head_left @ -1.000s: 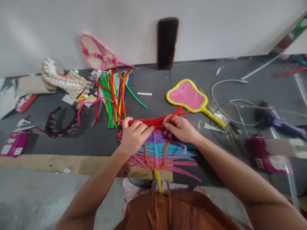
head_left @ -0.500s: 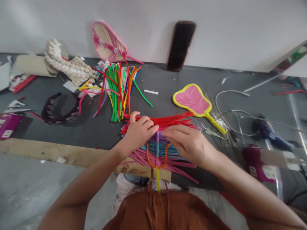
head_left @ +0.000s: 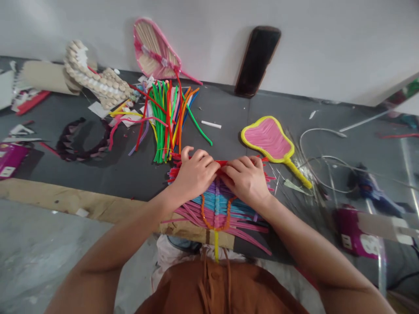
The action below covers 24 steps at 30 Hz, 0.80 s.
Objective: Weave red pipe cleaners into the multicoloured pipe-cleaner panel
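Note:
My left hand (head_left: 197, 173) and my right hand (head_left: 248, 179) meet fingertip to fingertip over the far end of a piece made of pipe cleaners. Both pinch at the red pipe cleaners (head_left: 222, 163) there; the exact grip is hidden under my fingers. Nearer me lie rows of purple, blue pipe cleaners (head_left: 240, 208) and pink pipe cleaners (head_left: 250, 237), fanned out to both sides of a wrapped central stem (head_left: 217, 203). An orange pipe-cleaner loop (head_left: 203, 213) curves over them, and a yellow stem (head_left: 216, 245) points toward my body.
A bundle of coloured pipe cleaners (head_left: 160, 126) lies to the far left. To the right is a pink fan with yellow edging (head_left: 270, 137), beside thin wires (head_left: 314, 174) and a glue gun (head_left: 369, 187). A phone (head_left: 257, 61) and a pink-edged leaf-shaped fan (head_left: 153, 48) lean on the wall.
My right hand has moved up and left, from beside the purple rows to the red ones, joining my left hand. The view has shifted slightly.

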Each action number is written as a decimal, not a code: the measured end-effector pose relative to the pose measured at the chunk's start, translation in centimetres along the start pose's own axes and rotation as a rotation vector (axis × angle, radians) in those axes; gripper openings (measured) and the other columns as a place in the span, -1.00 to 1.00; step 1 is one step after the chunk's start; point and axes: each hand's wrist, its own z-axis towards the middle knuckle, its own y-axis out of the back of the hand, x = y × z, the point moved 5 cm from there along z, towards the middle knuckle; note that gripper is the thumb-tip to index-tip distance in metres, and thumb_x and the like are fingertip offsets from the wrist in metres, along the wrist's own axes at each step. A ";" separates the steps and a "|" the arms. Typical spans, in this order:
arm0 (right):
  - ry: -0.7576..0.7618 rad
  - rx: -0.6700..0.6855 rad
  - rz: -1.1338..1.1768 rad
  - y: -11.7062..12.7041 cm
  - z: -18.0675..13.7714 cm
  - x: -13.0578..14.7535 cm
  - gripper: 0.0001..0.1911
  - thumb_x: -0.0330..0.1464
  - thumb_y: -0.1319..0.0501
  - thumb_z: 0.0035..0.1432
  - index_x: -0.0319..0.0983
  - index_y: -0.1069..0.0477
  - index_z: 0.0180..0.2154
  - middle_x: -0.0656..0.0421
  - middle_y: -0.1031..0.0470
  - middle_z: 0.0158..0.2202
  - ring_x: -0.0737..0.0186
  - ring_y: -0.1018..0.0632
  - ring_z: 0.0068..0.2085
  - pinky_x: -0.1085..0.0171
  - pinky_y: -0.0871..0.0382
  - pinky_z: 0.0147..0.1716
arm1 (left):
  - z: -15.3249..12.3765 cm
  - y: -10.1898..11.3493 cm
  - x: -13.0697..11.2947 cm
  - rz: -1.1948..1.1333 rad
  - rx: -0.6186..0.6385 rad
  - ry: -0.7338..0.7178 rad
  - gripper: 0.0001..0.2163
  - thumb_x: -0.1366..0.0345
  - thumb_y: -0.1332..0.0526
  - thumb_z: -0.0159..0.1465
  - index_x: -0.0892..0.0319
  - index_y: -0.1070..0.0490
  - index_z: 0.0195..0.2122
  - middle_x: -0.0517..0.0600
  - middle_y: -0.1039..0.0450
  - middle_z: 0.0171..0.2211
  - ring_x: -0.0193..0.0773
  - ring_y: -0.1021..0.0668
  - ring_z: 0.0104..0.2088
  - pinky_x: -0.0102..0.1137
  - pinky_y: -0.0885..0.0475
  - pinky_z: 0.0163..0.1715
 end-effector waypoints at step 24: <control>0.116 0.099 0.015 0.1 -1.2 -0.4 -0.68 -0.48 -0.08 0.32 -0.24 -0.50 0.01 0.10 -0.59 -0.04 0.14 -0.46 -0.10 0.12 -0.20 -0.04 | -2.4 0.7 -1.3 0.157 -0.058 -0.224 -0.73 0.46 -0.06 0.39 0.17 -0.49 0.00 0.03 -0.52 0.07 -0.05 -0.44 0.16 0.17 0.00 0.27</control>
